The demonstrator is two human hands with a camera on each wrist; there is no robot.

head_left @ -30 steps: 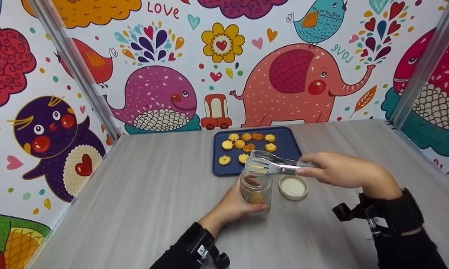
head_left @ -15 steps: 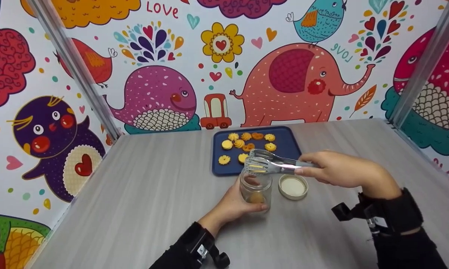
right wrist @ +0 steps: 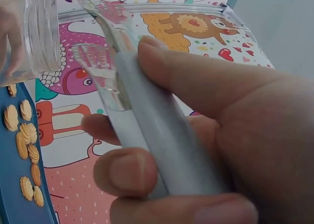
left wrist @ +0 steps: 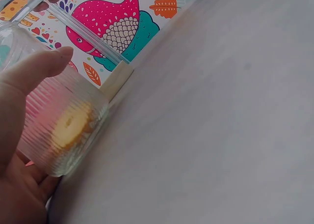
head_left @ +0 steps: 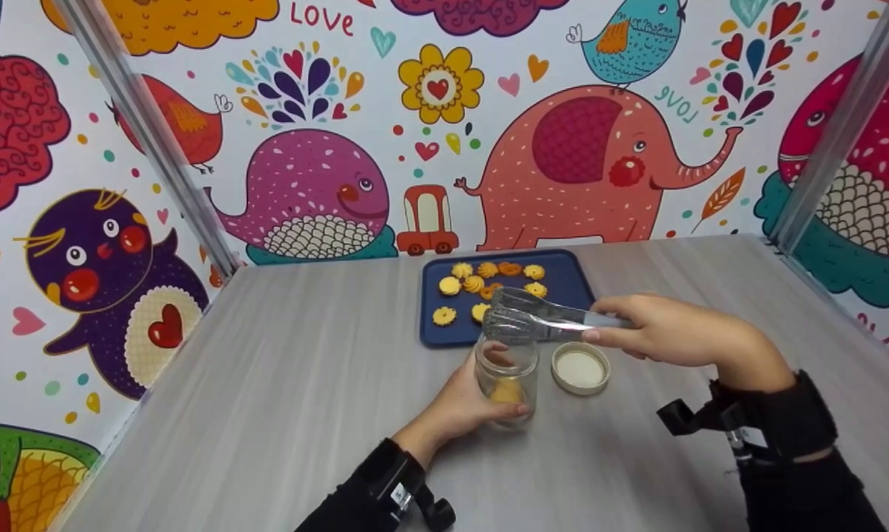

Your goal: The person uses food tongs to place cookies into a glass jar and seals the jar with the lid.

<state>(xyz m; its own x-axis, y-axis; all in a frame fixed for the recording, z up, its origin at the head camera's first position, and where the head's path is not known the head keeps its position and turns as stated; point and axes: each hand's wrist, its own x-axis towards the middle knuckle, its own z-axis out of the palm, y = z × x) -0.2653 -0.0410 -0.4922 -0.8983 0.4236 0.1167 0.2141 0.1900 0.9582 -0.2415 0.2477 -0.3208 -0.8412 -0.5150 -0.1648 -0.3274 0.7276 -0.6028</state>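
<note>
My left hand [head_left: 462,403] grips a clear glass jar [head_left: 519,369], its thumb across the front near the base. Inside, low down, lies a yellow cookie [left wrist: 73,126], seen through the ribbed glass in the left wrist view. Metal tongs [head_left: 544,323] with grey handles are held in my right hand [head_left: 658,330], their slotted heads just above the jar's mouth. Nothing shows between those heads, which stand apart in the right wrist view. Beyond the jar, a dark blue tray [head_left: 573,295] bears several cookies, partly hidden by the tongs.
A round lid [head_left: 580,369] lies on the grey table [head_left: 304,369], just right of the jar. Behind the table stands a wall [head_left: 429,148] printed with cartoon animals, with metal posts at the left and right corners.
A cookie that was between the tongs' heads has dropped into the jar. The tongs have risen slightly and their heads have spread. My left hand has stayed in place around the jar.
</note>
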